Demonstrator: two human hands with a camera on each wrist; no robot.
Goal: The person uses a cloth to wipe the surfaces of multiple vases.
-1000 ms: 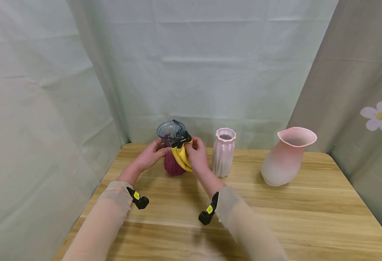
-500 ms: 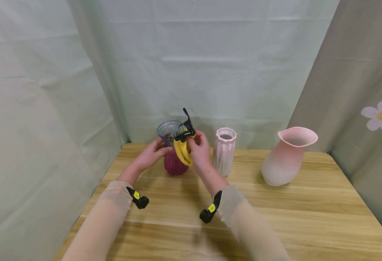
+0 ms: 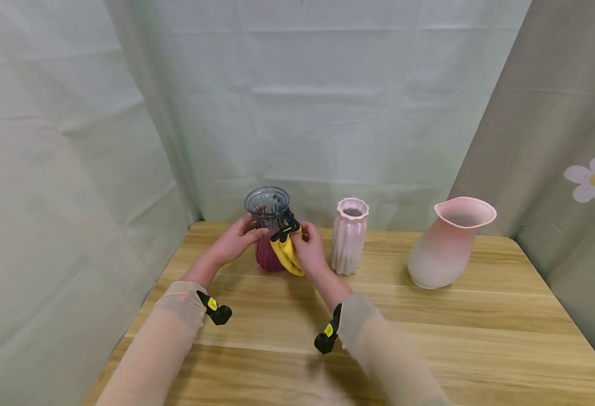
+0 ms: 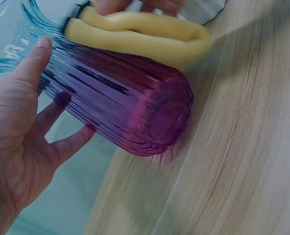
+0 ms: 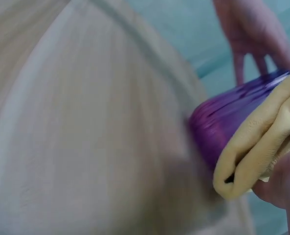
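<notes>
A ribbed glass vase [image 3: 267, 252], blue at the flared rim and purple toward its base, stands upright on the table at the back left. My left hand [image 3: 233, 243] holds its left side below the rim, thumb on the near side and fingers spread along the glass in the left wrist view. Folded yellow cloth [image 3: 288, 258] with black edging is pinched in my right hand [image 3: 309, 248], against or very near the vase's right side. In the left wrist view the cloth [image 4: 140, 30] looks blurred along the purple glass [image 4: 120, 98].
A fluted pale pink vase [image 3: 348, 242] stands just right of my right hand. Farther right is a pink and white pitcher-shaped vase [image 3: 441, 248] with a wavy rim. Pale curtains [image 3: 322, 113] hang behind and beside the wooden table [image 3: 277, 338].
My right hand and the cloth rise slightly along the vase, then come down lower than at first. The left hand and the vase stay in place.
</notes>
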